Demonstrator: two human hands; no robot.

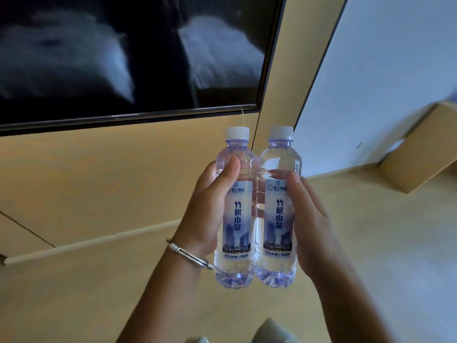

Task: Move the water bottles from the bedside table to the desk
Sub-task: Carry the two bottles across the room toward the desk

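Hands first: the left hand [207, 206] wraps the left bottle [235, 209] from its outer side, thumb laid across the front just above the label, the other fingers hidden behind the plastic. The right hand [311, 219] cups the right bottle [278, 209] from the opposite side, thumb edge resting against the label, palm flat along the body; how far its fingers curl round the back cannot be told. Both bottles are upright, held in the air side by side with their shoulders touching, and each hand carries its own. Each is clear plastic, sealed with a white cap [238, 133], and filled with clear water nearly to the neck. Matching blue-and-white labels with dark characters and a city skyline face the camera. A silver bracelet [188, 254] sits on the left wrist. Behind the bottles runs a pale wood panel [99, 174], and above it a dark TV screen [123, 58] that mirrors blurred white bedding. To the right, a cardboard box [420, 147] stands against a white wall [383, 70]. Floor below is light wood.
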